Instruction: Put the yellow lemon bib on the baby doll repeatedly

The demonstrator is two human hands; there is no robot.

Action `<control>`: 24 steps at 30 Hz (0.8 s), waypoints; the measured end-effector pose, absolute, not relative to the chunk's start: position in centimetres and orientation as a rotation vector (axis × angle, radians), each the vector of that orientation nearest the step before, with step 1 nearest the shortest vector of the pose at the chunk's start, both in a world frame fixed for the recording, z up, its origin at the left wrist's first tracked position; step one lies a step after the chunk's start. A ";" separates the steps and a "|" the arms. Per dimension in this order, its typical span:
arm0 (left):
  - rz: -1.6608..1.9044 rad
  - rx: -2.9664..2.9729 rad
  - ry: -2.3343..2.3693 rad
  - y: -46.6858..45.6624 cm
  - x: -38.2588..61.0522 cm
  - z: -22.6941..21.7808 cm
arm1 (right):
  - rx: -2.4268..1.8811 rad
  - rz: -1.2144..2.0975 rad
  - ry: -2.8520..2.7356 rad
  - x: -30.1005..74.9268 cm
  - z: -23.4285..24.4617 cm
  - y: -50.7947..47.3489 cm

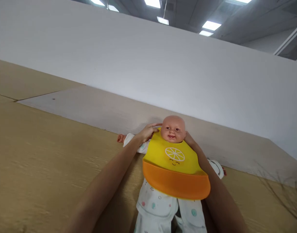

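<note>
A baby doll (173, 127) lies face up, dressed in white clothes with small coloured prints (158, 200). Over its chest is a yellow silicone bib (160, 149) with a citrus slice, a smiling face and an orange catch pocket (176, 181). My left hand (148, 132) is at the bib's upper edge beside the doll's neck, thumb and fingers closed about the neckband, the fingertips partly behind the head. On the other side, my right hand (189, 139) reaches behind the neck. Its fingers are hidden by the head and bib. Both doll arms stretch outward.
The doll rests on a tan wood-grain surface (53, 155). Behind its head run a pale strip (109, 110) and a white partition wall (138, 61). Thin blurred twigs (281, 191) show at the lower right. Ceiling lights (211, 25) hang above.
</note>
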State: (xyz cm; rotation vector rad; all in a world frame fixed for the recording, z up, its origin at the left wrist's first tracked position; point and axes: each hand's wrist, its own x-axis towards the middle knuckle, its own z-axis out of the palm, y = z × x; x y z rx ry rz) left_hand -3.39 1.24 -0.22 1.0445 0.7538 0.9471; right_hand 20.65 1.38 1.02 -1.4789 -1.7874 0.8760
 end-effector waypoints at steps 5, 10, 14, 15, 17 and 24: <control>0.997 1.056 0.751 1.8 -2.7 -1.3 | -1.443 1.017 -1.695 21.2 1.4 1.3; 1.019 1.073 0.769 2.2 -2.1 -2.2 | -1.296 1.193 -1.687 21.8 1.8 0.7; 0.985 1.067 0.756 1.5 -1.9 -1.2 | -1.241 1.348 -1.651 22.5 2.4 0.6; 0.980 1.061 0.758 1.3 -1.9 -0.9 | -1.262 1.352 -1.657 22.6 2.6 0.6; 0.981 1.049 0.780 0.9 -1.7 -0.4 | -1.299 1.303 -1.682 22.4 2.8 0.6; 0.960 1.056 0.845 1.1 -1.8 -0.3 | -1.505 0.958 -1.705 21.8 2.4 1.4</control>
